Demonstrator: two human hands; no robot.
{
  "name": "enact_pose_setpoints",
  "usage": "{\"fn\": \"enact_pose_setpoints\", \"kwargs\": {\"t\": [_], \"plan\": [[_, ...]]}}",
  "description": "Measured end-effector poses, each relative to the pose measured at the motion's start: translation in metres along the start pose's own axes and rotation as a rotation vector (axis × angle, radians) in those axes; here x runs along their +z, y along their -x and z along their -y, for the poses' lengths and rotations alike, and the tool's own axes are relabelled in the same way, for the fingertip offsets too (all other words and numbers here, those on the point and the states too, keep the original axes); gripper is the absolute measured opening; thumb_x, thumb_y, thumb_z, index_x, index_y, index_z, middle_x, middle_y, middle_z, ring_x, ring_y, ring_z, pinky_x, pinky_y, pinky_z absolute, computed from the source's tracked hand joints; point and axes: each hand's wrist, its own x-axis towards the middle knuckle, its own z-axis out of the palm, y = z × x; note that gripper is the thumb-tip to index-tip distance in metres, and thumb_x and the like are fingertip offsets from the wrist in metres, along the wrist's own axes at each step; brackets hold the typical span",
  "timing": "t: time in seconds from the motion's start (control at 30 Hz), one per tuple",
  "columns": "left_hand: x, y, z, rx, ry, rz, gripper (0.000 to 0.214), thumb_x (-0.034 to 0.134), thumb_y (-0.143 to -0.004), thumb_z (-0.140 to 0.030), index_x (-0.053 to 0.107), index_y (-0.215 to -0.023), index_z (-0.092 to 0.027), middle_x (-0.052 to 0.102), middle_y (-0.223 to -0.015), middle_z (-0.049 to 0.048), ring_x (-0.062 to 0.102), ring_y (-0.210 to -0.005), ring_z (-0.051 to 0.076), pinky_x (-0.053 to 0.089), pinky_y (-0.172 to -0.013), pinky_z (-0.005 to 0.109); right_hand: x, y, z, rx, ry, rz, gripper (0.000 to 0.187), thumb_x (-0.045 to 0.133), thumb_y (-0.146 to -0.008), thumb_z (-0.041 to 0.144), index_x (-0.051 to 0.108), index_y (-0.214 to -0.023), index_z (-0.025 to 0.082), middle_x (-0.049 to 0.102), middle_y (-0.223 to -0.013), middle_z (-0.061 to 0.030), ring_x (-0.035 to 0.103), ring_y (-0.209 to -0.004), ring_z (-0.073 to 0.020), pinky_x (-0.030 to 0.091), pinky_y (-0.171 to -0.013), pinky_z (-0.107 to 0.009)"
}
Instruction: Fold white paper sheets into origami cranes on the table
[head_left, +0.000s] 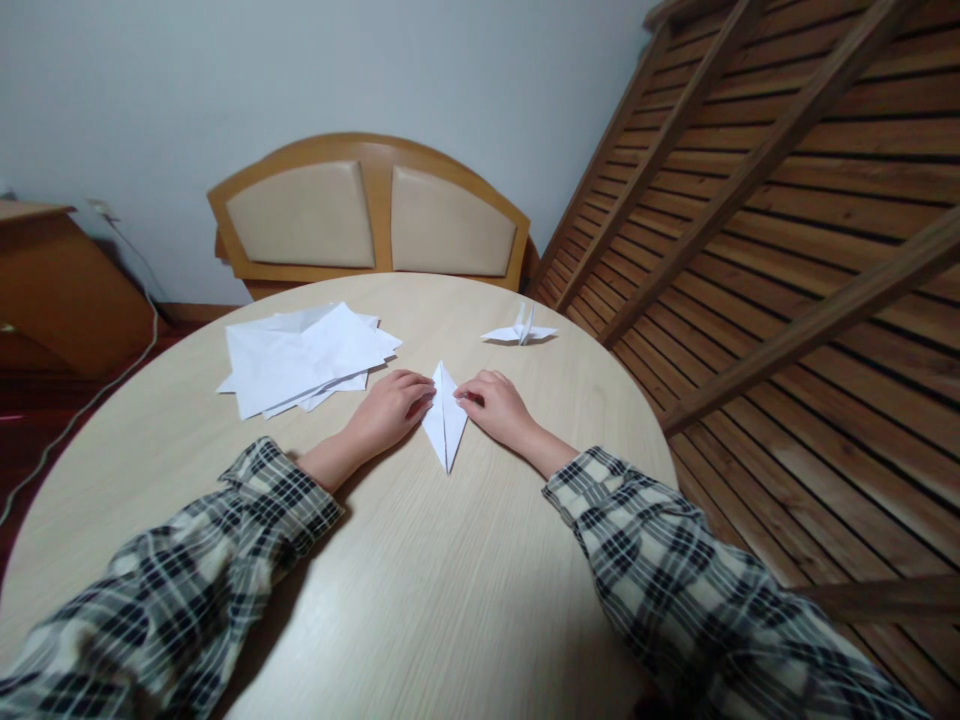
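A white sheet folded into a narrow diamond, the folded paper (445,425), lies flat on the table with a crease or slit running down its middle. One point faces away from me and the other toward me. My left hand (394,407) rests at its left edge, fingers curled and thumb and fingertips closed on the paper's side. At the right edge, my right hand (497,404) pinches the paper between thumb and curled fingers. Beyond my right hand stands a finished white paper crane (521,328) with its wings spread.
A loose stack of white paper sheets (300,355) lies on the left of the round wooden table (420,600). Behind the table is a padded headboard (382,200). A slatted wooden frame (787,250) leans close on the right. A cable (90,405) runs along the left.
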Motion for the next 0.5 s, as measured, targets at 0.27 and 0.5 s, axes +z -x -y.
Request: {"fn": "enact_pose_setpoints", "kwargs": {"t": [0.27, 0.5], "plan": [[0.0016, 0.0008, 0.0001, 0.021, 0.003, 0.072, 0.033, 0.048, -0.097, -0.03, 0.065, -0.12, -0.013, 0.068, -0.122, 0.014, 0.061, -0.112, 0.025, 0.044, -0.102, 0.046, -0.002, 0.0048, 0.0041, -0.02, 0.04, 0.011, 0.019, 0.058, -0.091, 0.021, 0.07, -0.104, 0.024, 0.064, -0.114, -0.0064, 0.052, -0.111, -0.0214, 0.039, -0.096, -0.039], [0.0011, 0.002, -0.0005, 0.003, -0.022, 0.14, 0.047, 0.05, -0.095, -0.044, 0.058, -0.131, -0.015, 0.06, -0.136, 0.0145, 0.05, -0.127, 0.03, 0.036, -0.109, 0.05, 0.0011, 0.0049, 0.0055, -0.063, 0.085, 0.089, 0.031, 0.051, -0.095, 0.019, 0.067, -0.121, 0.025, 0.061, -0.134, -0.0052, 0.047, -0.131, -0.0235, 0.036, -0.107, -0.046]]}}
